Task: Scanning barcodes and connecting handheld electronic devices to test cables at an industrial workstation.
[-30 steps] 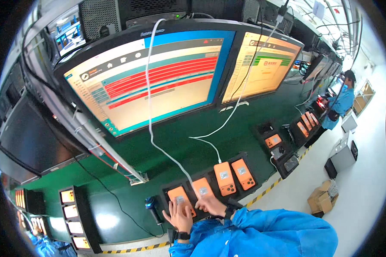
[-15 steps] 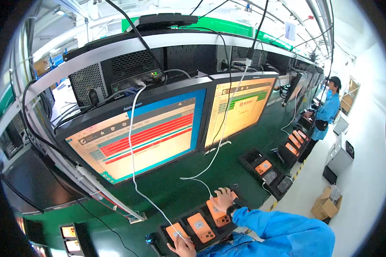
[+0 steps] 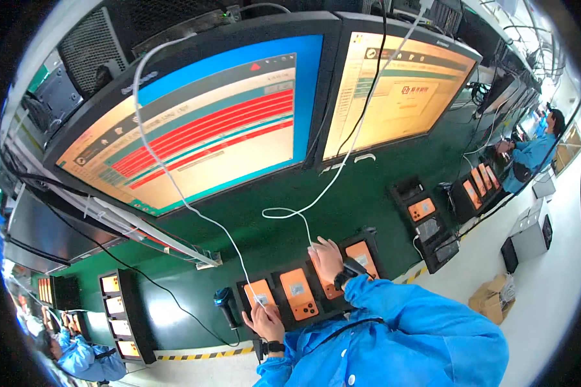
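My left hand point(image 3: 265, 321) is closed at the lower end of the leftmost orange phone point(image 3: 259, 290), its fingers at the end of a white cable point(image 3: 223, 227) lying across that phone. My right hand point(image 3: 328, 260) lies over the third orange phone point(image 3: 331, 290), with thumb and forefinger at the end of another white cable point(image 3: 303, 226) by the phone's far edge. Its plug is hidden by the fingers. Between my hands lies a second orange phone point(image 3: 296, 294), camera side up. A fourth orange phone point(image 3: 361, 254) sits to the right. All are in a black tray point(image 3: 281, 271).
A handheld scanner point(image 3: 224, 304) stands left of the tray. Two monitors point(image 3: 203, 129) rise behind the green table point(image 3: 193, 297). Further black trays of orange phones lie left point(image 3: 113, 303) and right point(image 3: 423, 216). Co-workers in blue stand far right point(image 3: 534, 155) and lower left point(image 3: 84, 355).
My view has tilted downward, bringing more of the tray and the fourth phone into sight. The green bars on the right monitor have mostly gone. Both hands stay at the same phones.
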Demonstrator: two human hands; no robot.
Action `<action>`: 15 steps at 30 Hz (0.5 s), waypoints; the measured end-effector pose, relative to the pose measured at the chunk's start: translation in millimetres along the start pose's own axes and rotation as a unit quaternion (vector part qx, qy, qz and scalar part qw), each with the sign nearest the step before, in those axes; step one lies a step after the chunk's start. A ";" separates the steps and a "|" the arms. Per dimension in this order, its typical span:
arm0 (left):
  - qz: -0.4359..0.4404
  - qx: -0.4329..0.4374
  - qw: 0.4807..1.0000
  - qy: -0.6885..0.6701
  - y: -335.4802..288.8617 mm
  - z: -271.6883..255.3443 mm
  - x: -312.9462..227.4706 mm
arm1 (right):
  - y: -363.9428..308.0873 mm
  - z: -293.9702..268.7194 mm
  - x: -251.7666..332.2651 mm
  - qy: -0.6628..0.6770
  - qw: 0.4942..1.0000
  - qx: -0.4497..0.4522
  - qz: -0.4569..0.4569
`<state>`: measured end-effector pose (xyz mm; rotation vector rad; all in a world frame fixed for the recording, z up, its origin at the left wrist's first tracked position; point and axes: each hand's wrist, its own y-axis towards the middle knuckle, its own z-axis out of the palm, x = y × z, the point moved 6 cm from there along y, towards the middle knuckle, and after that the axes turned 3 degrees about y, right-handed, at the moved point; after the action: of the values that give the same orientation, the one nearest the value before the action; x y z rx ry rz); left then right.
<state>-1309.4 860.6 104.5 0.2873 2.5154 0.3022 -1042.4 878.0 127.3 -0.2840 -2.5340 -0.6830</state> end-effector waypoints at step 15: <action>0.012 -0.043 0.997 0.061 0.0 7.6 -4.7 | -30.5 -46.3 -24.4 0.171 0.979 0.109 -0.019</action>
<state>-1301.2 860.5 100.9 0.2713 2.6113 0.4495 -1012.3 826.4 136.9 -0.0354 -2.2606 -0.4198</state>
